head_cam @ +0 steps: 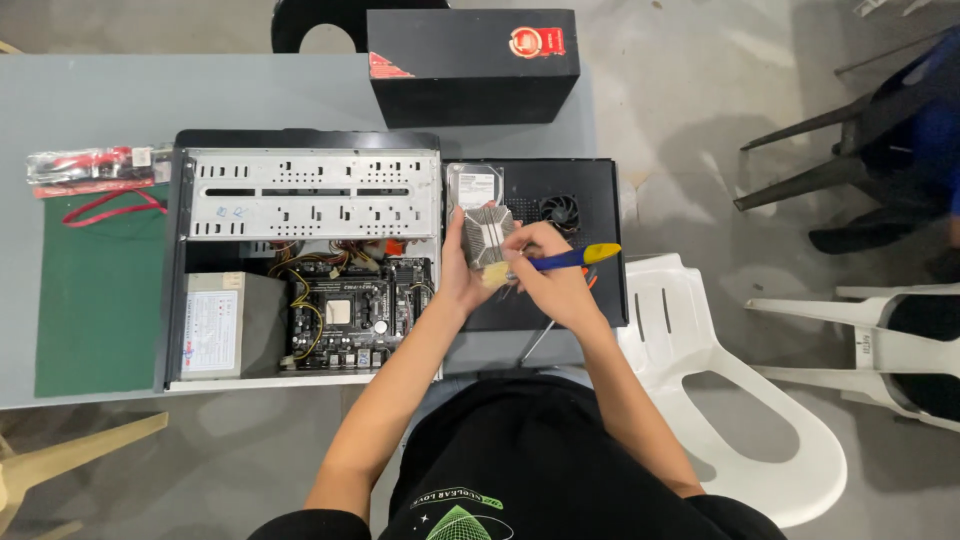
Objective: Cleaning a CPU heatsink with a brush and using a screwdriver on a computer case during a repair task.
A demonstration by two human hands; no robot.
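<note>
Two hands meet over a finned metal heatsink (pixel 488 236) at the table's right end.

Head view: the left hand (pixel 456 275) grips the heatsink from its left side, while the right hand (pixel 550 280) is closed around a blue-and-yellow-handled brush (pixel 560 260) whose bristles seem to touch the fins. Beneath them lies a black side panel (pixel 600 200). An open computer case (pixel 300 260) fills the left, a black box (pixel 470 65) stands beyond, a white plastic chair (pixel 720 390) is at right.
</note>
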